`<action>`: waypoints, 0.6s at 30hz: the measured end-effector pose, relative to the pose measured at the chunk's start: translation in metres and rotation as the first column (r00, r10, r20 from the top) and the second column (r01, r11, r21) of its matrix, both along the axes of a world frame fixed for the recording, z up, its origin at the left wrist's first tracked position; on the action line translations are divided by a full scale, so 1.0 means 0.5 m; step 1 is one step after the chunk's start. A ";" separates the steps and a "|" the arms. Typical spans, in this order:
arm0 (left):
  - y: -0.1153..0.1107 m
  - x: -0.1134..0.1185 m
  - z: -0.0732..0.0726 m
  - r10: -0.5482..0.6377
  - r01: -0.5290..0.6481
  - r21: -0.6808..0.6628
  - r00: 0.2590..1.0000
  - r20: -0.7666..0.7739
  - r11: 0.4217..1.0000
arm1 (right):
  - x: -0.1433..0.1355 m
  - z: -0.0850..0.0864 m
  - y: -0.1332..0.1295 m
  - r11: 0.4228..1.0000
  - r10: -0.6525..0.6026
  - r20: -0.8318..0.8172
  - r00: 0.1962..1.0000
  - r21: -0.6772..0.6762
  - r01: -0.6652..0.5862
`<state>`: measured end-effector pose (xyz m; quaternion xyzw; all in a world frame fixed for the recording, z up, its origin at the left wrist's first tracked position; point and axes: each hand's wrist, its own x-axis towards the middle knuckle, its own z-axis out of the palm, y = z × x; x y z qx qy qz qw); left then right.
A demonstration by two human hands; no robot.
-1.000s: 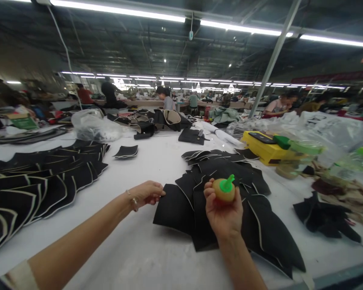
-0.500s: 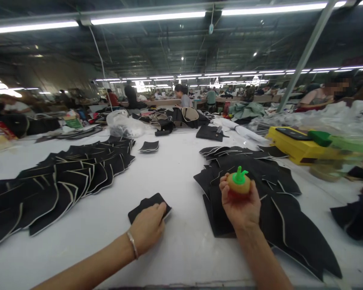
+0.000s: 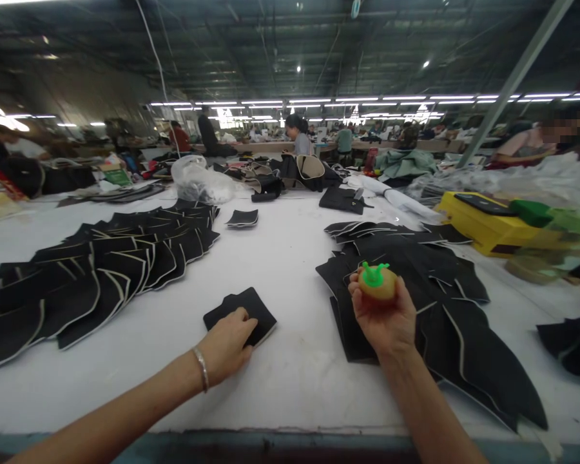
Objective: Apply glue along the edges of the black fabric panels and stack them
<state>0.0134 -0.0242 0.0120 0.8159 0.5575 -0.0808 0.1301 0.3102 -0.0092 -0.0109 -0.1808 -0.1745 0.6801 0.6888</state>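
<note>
My left hand [image 3: 229,345], with a bracelet at the wrist, presses on a small black panel [image 3: 258,309] lying flat on the white table. Its fingers are bent and close together on the panel's near part; the thumb side is partly hidden. In my right hand [image 3: 384,322] sits a round, amber-coloured squeeze bottle [image 3: 379,288] with a bright green nozzle cap, the fingers wrapped round it. That hand is held over a spread pile of black panels [image 3: 468,335] with pale edges. What the bottle contains cannot be made out.
Overlapping rows of black panels [image 3: 125,258] cover the left side of the table [image 3: 290,380]. A small stack of black pieces [image 3: 242,218] lies farther back. At right stands a yellow box [image 3: 493,225] with a phone on top. Several people work in the background.
My left hand has slid back toward the left across the black panel, uncovering more of its right corner. The bottle in my right hand has turned, its green nozzle leaning differently. The view has tilted down.
</note>
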 end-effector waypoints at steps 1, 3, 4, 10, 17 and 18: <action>-0.001 -0.001 -0.002 -0.006 0.006 0.009 1.000 -0.008 1.000 | 0.000 0.000 0.000 1.000 0.003 0.013 1.000 0.003 -0.003; -0.004 0.001 -0.005 -0.020 0.021 0.030 0.999 -0.036 0.999 | -0.001 0.001 -0.001 1.000 0.004 0.028 1.000 0.008 -0.004; -0.006 0.005 -0.006 -0.027 0.030 0.038 0.998 -0.056 0.999 | -0.001 0.001 -0.001 1.000 0.002 0.028 1.000 0.006 -0.002; 0.005 0.034 -0.003 -0.023 0.039 0.086 0.984 -0.176 0.996 | -0.023 0.015 -0.002 0.999 -0.036 0.015 0.999 -0.034 0.036; 0.046 -0.005 0.004 -0.024 0.024 0.039 1.000 -0.020 0.999 | -0.080 0.062 -0.039 0.999 -0.046 0.320 0.946 0.033 0.037; 0.049 -0.011 0.003 -0.029 0.028 0.029 0.999 0.024 0.999 | -0.086 0.065 -0.045 0.998 -0.065 0.408 0.911 0.047 0.050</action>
